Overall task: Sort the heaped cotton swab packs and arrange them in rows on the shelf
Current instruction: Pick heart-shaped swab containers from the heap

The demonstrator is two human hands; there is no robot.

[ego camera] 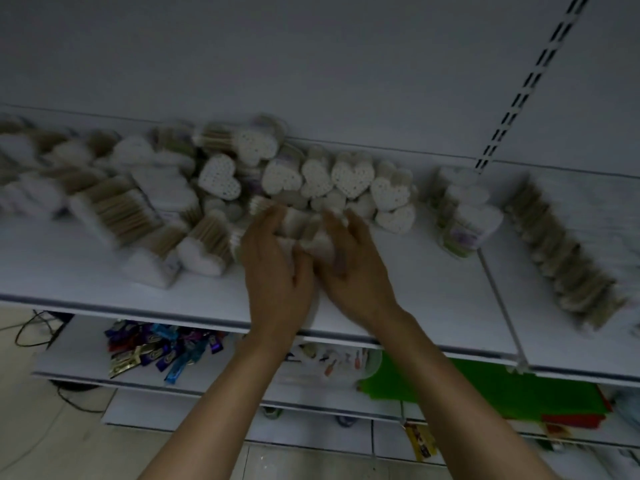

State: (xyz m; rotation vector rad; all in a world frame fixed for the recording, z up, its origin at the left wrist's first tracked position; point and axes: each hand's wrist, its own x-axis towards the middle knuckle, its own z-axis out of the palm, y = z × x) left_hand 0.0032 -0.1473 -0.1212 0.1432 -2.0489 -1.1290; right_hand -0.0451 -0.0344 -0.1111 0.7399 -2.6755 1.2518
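Note:
Heart-shaped cotton swab packs [352, 179] lie heaped across a white shelf [79, 268], the heap thickest at left and centre. Several packs stand on end at the back, showing their white heart faces. At the middle of the shelf both hands reach in side by side. My left hand [277, 261] and my right hand [349, 268] curl their fingers around a small cluster of packs [304, 233] at the front of the heap. The image is dim and blurred, so single packs under the fingers are hard to separate.
A row of swab packs [568, 258] runs diagonally across the right shelf section, beyond a divider [502, 306]. A small stack [464, 216] stands near the upright. Lower shelves hold coloured sachets [162, 348] and green sheets [485, 386]. A cable [31, 327] lies on the floor.

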